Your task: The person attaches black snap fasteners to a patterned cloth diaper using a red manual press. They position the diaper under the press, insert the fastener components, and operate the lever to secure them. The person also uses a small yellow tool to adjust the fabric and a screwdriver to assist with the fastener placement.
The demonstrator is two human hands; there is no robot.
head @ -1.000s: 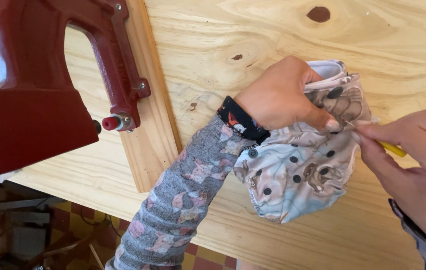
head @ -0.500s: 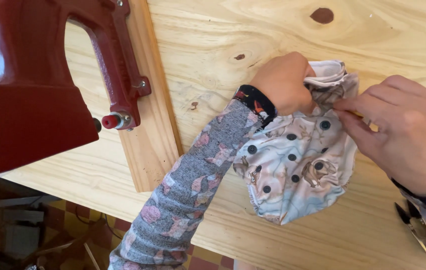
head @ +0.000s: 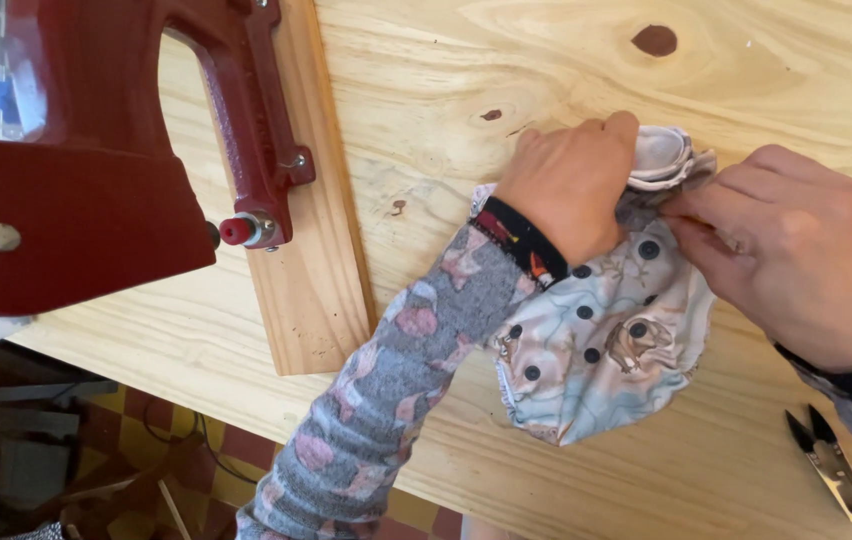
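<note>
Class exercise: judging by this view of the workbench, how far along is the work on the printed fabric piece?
Done: dark round snaps already dot the pale printed fabric piece. In hand: the left hand presses it down while the right hand pinches its top edge. Left: the red cast-metal press stands unused, and the small metal thread snips lie untouched.

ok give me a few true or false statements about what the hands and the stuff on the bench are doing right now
1. Both hands touch the printed fabric piece. True.
2. The left hand holds the thread snips. False: the thread snips lie apart on the wooden bench, near the right forearm.
3. The red press sits on a wooden board. True.
4. The fabric is plain white. False: it is pale with animal prints and dark round snaps.
5. The right hand rests on the press. False: it pinches the fabric's upper edge.
</note>
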